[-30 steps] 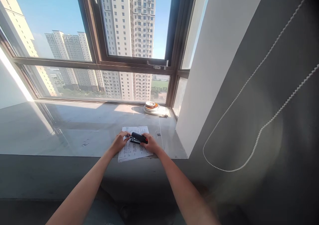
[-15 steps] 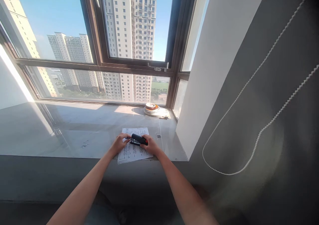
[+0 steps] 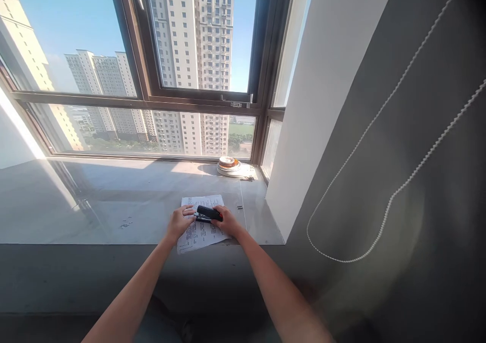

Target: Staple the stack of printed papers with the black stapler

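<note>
Clasping the rear of the stapler (image 3: 207,213), the right hand (image 3: 228,222) should steady it over the printed sheets (image 3: 203,239) and the left hand (image 3: 179,223), curled at its nose, pinch impossible to tell, guide gently, well short of the stacked rolls (image 3: 228,166).

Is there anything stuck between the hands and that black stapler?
Nothing visible is in the way. The right hand already grips one end of the stapler. The left hand is right at the other end; whether it touches is too small to tell. The papers are underneath, not between.
</note>
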`<state>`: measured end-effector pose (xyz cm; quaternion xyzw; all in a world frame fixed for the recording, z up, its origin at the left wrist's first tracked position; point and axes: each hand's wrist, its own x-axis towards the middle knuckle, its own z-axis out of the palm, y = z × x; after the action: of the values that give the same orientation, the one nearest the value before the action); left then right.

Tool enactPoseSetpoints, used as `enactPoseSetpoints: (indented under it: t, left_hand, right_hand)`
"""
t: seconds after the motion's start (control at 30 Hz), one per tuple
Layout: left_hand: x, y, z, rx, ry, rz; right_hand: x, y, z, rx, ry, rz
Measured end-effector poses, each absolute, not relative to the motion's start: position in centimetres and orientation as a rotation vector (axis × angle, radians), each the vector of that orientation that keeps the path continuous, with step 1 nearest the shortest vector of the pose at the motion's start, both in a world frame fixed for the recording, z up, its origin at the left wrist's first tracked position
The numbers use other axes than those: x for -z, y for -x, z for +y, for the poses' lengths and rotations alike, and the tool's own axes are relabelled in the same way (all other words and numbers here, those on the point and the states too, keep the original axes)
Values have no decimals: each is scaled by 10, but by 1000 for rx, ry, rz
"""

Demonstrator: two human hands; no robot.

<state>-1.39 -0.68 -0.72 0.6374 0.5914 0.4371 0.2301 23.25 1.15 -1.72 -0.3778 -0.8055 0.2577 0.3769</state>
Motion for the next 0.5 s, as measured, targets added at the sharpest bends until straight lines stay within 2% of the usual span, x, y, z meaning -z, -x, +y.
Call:
enactPoseSetpoints:
  t: [0.23, 0.5]
  left_hand:
    - [8, -11, -13, -1216, -1589, 1513]
    - [10, 24, -8, -924, -2213, 1766]
  right_hand:
    - [15, -232, 13, -589, 934, -2138]
    - [6, -226, -1, -611, 924, -2177]
